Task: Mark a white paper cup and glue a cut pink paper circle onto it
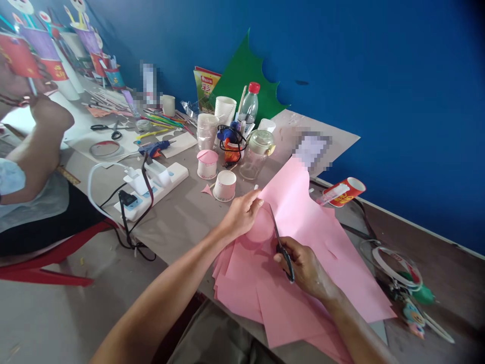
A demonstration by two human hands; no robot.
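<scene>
My left hand pinches the edge of a pink paper sheet that is raised from the table. A rounded pink piece shows just below its fingers. Dark-handled scissors are in my right hand, their blades pointing up and away against the pink paper. Under both hands lies a fanned stack of pink sheets. Beyond my left hand stand a white paper cup and another cup with a pink cone top. A small pink scrap lies beside them.
A power strip with cords and a blue glue gun are at the left. Glass jar, stacked cups and a bottle stand behind. A red cup lies at the right. Another person's arm is at far left.
</scene>
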